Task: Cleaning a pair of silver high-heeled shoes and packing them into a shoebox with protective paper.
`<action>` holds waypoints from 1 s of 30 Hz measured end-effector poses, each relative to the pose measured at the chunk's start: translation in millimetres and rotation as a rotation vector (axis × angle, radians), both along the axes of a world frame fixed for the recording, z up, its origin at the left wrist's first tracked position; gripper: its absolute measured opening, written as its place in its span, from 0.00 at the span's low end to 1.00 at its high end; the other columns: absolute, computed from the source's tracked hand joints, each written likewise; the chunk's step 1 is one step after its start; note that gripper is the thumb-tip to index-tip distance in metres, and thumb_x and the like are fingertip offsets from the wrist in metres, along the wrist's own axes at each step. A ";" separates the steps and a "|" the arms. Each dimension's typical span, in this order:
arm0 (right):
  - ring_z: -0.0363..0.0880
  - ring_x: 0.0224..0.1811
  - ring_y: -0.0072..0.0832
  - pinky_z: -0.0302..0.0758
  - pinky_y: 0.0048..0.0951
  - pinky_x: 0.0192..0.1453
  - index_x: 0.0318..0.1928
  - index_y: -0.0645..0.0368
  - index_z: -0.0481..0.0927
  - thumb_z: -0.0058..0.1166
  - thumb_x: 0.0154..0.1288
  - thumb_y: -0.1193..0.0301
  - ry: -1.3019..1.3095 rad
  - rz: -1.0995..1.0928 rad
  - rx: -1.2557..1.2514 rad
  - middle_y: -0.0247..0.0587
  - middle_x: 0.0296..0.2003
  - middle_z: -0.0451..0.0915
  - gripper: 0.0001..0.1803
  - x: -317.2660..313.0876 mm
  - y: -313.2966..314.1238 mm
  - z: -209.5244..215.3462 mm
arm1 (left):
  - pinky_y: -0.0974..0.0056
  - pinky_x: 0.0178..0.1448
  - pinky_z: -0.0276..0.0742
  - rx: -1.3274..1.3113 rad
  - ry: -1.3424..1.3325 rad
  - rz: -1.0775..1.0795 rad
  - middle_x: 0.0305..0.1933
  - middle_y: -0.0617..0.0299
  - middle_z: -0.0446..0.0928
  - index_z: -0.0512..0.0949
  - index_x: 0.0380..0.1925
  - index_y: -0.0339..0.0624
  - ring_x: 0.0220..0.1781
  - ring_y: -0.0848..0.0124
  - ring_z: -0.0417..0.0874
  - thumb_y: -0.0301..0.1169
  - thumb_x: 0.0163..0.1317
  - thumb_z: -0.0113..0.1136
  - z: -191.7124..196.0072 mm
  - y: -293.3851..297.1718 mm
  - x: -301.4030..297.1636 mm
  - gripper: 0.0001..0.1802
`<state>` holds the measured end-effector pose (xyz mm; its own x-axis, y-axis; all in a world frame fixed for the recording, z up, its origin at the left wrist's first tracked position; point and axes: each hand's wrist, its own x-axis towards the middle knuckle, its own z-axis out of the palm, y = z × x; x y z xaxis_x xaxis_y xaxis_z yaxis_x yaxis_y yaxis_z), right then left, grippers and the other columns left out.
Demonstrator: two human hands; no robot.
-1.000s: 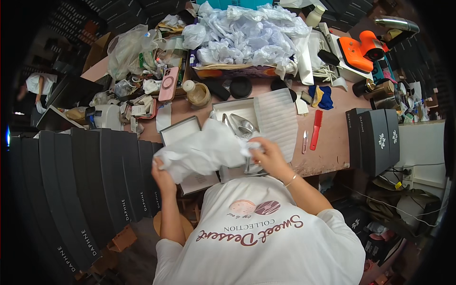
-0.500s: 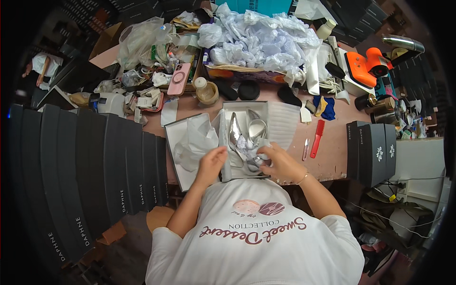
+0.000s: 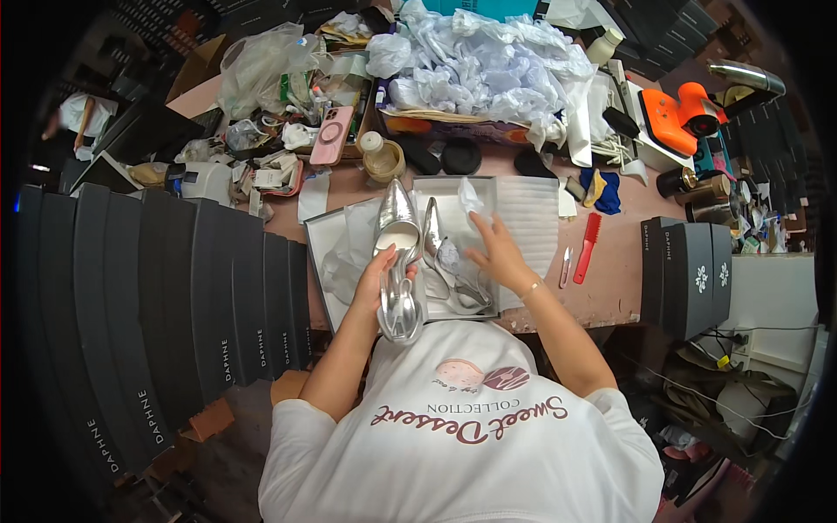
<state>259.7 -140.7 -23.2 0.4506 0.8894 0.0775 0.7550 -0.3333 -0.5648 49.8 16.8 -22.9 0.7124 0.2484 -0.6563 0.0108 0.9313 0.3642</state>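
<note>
- A row of black boxes [image 3: 174, 296] stood at 9 o'clock from the open shoe box [image 3: 324, 261].
- The left hand [image 3: 381, 277] had its fingers wrapped around a silver shoe [image 3: 398, 261], held over the box's left part, toe pointing to 12 o'clock.
- The second shoe [image 3: 440, 261] lay in the box, just at 3 o'clock of the first.
- The right hand [image 3: 499, 253] rested in the box with fingers spread wide, touching white tissue [image 3: 469, 199].
- A red comb [image 3: 587, 247] lay on the table [image 3: 619, 261] at 3 o'clock.
</note>
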 end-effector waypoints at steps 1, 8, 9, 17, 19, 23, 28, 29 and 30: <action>0.76 0.49 0.44 0.73 0.39 0.48 0.52 0.59 0.73 0.60 0.56 0.68 -0.300 0.115 -0.042 0.58 0.50 0.74 0.22 -0.1 10.5 -6.4 | 0.71 0.30 0.80 -0.020 0.012 0.006 0.32 0.56 0.79 0.73 0.47 0.32 0.25 0.73 0.80 0.46 0.65 0.51 1.9 -2.8 -2.8 0.25; 0.79 0.38 0.48 0.75 0.40 0.42 0.44 0.63 0.78 0.64 0.53 0.64 0.545 0.267 -0.187 0.53 0.37 0.80 0.21 -25.7 24.8 67.1 | 0.65 0.29 0.80 -0.046 0.121 0.262 0.31 0.51 0.79 0.71 0.47 0.39 0.26 0.68 0.81 0.48 0.62 0.54 15.6 -34.0 0.4 0.24; 0.79 0.36 0.48 0.75 0.41 0.40 0.42 0.63 0.78 0.63 0.54 0.61 0.429 0.288 -0.228 0.53 0.35 0.80 0.20 -29.5 19.1 55.6 | 0.64 0.29 0.80 -0.044 0.123 0.300 0.31 0.52 0.79 0.71 0.47 0.39 0.27 0.67 0.81 0.48 0.62 0.54 13.2 -32.9 1.3 0.25; 0.80 0.33 0.46 0.75 0.44 0.35 0.31 0.61 0.76 0.53 0.60 0.64 0.176 0.121 -0.270 0.52 0.29 0.79 0.12 -50.4 -17.4 -57.8 | 0.63 0.35 0.81 0.011 0.145 0.263 0.36 0.50 0.79 0.70 0.49 0.36 0.33 0.65 0.82 0.48 0.63 0.52 19.8 -33.9 -1.4 0.26; 0.80 0.33 0.46 0.75 0.45 0.35 0.30 0.61 0.76 0.51 0.60 0.65 0.130 0.169 -0.394 0.52 0.29 0.79 0.11 -39.4 -21.4 -11.5 | 0.66 0.36 0.82 0.010 0.139 0.272 0.37 0.50 0.79 0.70 0.50 0.33 0.32 0.67 0.83 0.47 0.63 0.51 20.1 -37.2 -4.5 0.27; 0.79 0.37 0.46 0.76 0.41 0.40 0.44 0.64 0.74 0.55 0.58 0.66 -0.006 0.049 -0.308 0.54 0.36 0.79 0.17 -23.9 -14.3 24.7 | 0.66 0.38 0.80 -0.011 0.080 0.241 0.38 0.50 0.78 0.69 0.51 0.31 0.33 0.66 0.81 0.42 0.65 0.46 3.7 -37.1 -6.4 0.24; 0.76 0.51 0.34 0.73 0.30 0.53 0.61 0.65 0.63 0.60 0.59 0.70 0.518 0.060 0.160 0.45 0.49 0.77 0.32 -42.9 22.8 57.6 | 0.70 0.32 0.80 0.092 -0.031 0.031 0.32 0.55 0.79 0.73 0.47 0.31 0.29 0.69 0.80 0.41 0.66 0.47 4.5 -31.9 -8.0 0.22; 0.76 0.51 0.31 0.73 0.28 0.52 0.61 0.65 0.64 0.60 0.59 0.70 0.782 0.075 0.169 0.44 0.48 0.77 0.31 -42.9 32.7 55.8 | 0.69 0.31 0.80 0.125 0.012 -0.041 0.34 0.54 0.79 0.72 0.48 0.31 0.30 0.69 0.80 0.41 0.66 0.48 8.0 -28.2 -8.1 0.22; 0.76 0.50 0.28 0.73 0.27 0.51 0.60 0.65 0.64 0.59 0.60 0.70 1.042 0.088 0.182 0.42 0.48 0.77 0.30 -39.1 41.7 49.9 | 0.69 0.30 0.80 0.158 0.051 -0.115 0.36 0.54 0.79 0.71 0.49 0.32 0.32 0.70 0.81 0.41 0.66 0.49 17.0 -26.0 -5.6 0.22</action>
<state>220.6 -99.0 26.7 0.3056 0.9360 -0.1745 -0.1137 -0.1460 -0.9827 44.2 -9.2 -5.9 0.7092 0.2696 -0.6514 0.1360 0.8542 0.5018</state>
